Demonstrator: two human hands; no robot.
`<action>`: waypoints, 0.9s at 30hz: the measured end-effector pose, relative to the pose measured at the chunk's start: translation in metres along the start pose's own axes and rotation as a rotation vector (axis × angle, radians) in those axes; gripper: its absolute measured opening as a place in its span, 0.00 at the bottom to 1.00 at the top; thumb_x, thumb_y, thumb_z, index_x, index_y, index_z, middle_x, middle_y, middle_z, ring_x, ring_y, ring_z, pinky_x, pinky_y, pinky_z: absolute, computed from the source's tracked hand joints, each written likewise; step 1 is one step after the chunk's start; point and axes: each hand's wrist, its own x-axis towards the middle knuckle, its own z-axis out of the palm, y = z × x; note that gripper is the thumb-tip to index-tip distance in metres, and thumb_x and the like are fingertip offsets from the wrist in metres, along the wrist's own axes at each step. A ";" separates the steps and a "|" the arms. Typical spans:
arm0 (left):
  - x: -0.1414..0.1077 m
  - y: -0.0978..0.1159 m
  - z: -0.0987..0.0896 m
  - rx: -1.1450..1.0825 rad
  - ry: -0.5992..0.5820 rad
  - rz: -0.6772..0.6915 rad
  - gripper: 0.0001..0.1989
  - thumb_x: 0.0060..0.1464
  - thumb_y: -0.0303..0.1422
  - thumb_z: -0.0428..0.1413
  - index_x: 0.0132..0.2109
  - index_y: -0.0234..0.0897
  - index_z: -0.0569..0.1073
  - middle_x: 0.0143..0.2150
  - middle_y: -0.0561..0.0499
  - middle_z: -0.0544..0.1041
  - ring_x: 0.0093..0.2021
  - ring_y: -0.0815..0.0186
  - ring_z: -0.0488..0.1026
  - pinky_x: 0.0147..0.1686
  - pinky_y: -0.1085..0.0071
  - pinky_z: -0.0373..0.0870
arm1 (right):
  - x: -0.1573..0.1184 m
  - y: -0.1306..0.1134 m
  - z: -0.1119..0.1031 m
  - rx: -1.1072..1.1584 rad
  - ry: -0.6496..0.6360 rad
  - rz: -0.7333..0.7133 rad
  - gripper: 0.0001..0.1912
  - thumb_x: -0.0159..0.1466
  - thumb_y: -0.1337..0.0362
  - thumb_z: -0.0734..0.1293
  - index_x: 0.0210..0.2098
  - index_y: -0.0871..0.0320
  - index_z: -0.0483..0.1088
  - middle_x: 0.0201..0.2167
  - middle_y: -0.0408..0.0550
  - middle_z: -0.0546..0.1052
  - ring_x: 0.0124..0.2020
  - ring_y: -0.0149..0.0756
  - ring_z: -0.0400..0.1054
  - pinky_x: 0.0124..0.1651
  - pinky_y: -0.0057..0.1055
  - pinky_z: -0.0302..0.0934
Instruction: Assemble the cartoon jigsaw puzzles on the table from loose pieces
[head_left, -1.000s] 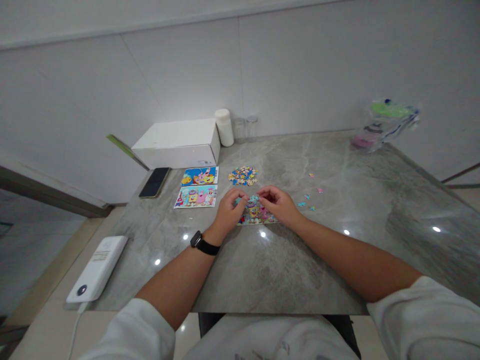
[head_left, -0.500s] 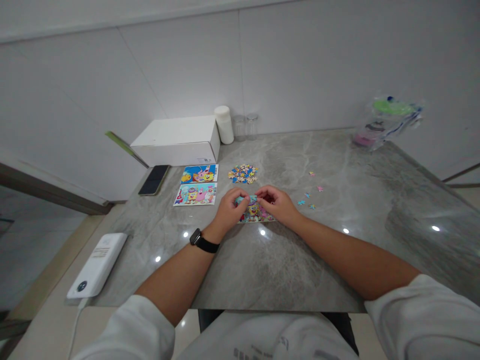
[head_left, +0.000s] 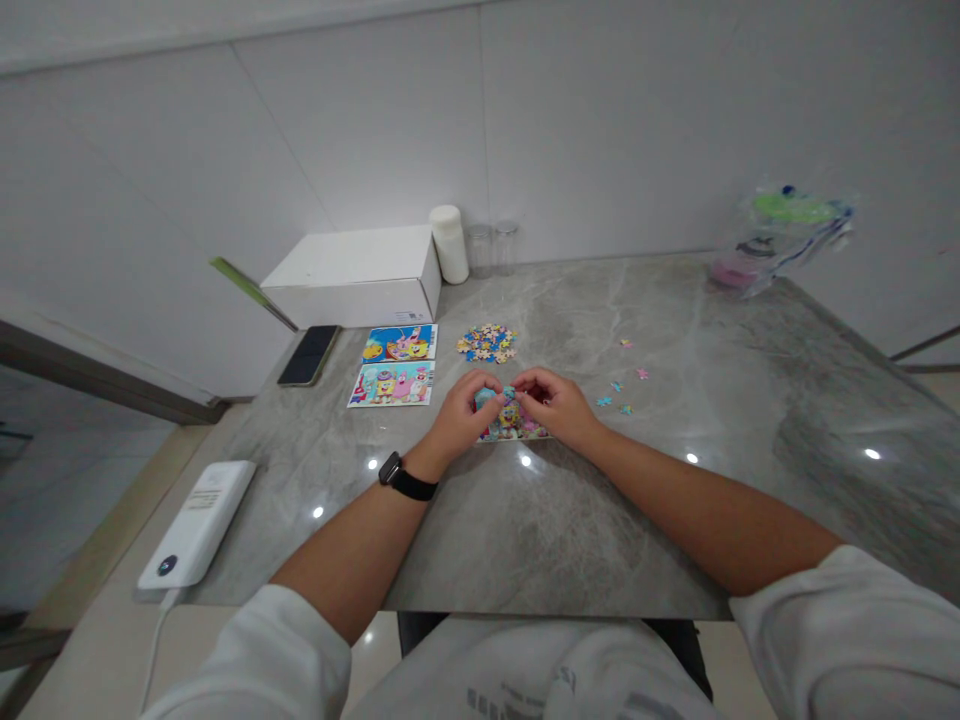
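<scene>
A partly covered jigsaw puzzle (head_left: pixel 511 424) with bright cartoon figures lies on the grey table in front of me. At its far edge a small teal jigsaw piece (head_left: pixel 509 393) shows between my fingertips. My left hand (head_left: pixel 466 412), with a black watch on the wrist, is closed at the piece's left side, thumb and index finger bent together. From the other side my right hand (head_left: pixel 556 408) pinches the piece with thumb and index finger. Both hands hide the puzzle's left and right upper parts.
Beyond the hands sits a heap of loose pieces (head_left: pixel 487 343); several stray pieces (head_left: pixel 604 401) lie to the right. Two picture cards (head_left: pixel 391 384), a phone (head_left: pixel 309 356) and a white box (head_left: pixel 351 275) stand left, a power bank (head_left: pixel 199 525) nearer. A plastic bag (head_left: pixel 780 240) is back right.
The teal piece between my fingertips shows more clearly, and my fingers have shifted slightly around it at the puzzle's far edge. The view has tilted a little; other things stay put.
</scene>
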 end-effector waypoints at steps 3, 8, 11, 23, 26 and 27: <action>0.001 0.003 -0.001 -0.025 -0.016 0.056 0.09 0.63 0.40 0.60 0.43 0.40 0.74 0.45 0.46 0.77 0.49 0.59 0.74 0.55 0.61 0.71 | 0.000 -0.002 0.000 -0.020 -0.003 -0.023 0.09 0.64 0.59 0.69 0.42 0.54 0.78 0.33 0.44 0.80 0.32 0.35 0.71 0.35 0.31 0.63; 0.002 -0.002 0.000 -0.037 0.002 0.006 0.06 0.62 0.37 0.61 0.40 0.40 0.75 0.46 0.46 0.76 0.51 0.59 0.75 0.58 0.58 0.71 | -0.002 -0.009 0.000 -0.036 -0.008 -0.023 0.09 0.64 0.59 0.69 0.41 0.53 0.79 0.31 0.43 0.80 0.30 0.34 0.70 0.34 0.31 0.63; 0.005 -0.008 -0.004 -0.100 0.021 -0.046 0.07 0.62 0.37 0.61 0.38 0.40 0.76 0.46 0.46 0.77 0.51 0.59 0.75 0.58 0.59 0.71 | -0.004 -0.015 0.000 -0.067 -0.034 -0.051 0.10 0.64 0.59 0.69 0.43 0.53 0.79 0.32 0.44 0.81 0.29 0.34 0.70 0.35 0.32 0.64; 0.006 -0.028 -0.061 0.227 -0.264 -0.227 0.14 0.56 0.46 0.63 0.36 0.39 0.82 0.35 0.49 0.78 0.34 0.63 0.74 0.33 0.68 0.70 | -0.004 -0.007 -0.001 -0.342 -0.105 -0.293 0.15 0.66 0.66 0.66 0.51 0.53 0.77 0.43 0.51 0.83 0.41 0.43 0.74 0.50 0.41 0.66; 0.004 -0.027 -0.055 0.222 -0.287 -0.157 0.13 0.59 0.44 0.60 0.37 0.40 0.82 0.36 0.48 0.78 0.34 0.63 0.74 0.34 0.67 0.71 | -0.004 -0.007 -0.001 -0.425 -0.136 -0.394 0.12 0.67 0.66 0.67 0.49 0.54 0.77 0.44 0.53 0.82 0.46 0.47 0.73 0.55 0.45 0.65; 0.004 -0.026 -0.053 0.216 -0.302 -0.137 0.13 0.60 0.44 0.59 0.37 0.40 0.82 0.37 0.48 0.78 0.34 0.63 0.74 0.35 0.67 0.71 | -0.004 -0.007 -0.001 -0.448 -0.146 -0.420 0.12 0.67 0.67 0.67 0.49 0.54 0.77 0.45 0.53 0.82 0.47 0.47 0.73 0.56 0.46 0.64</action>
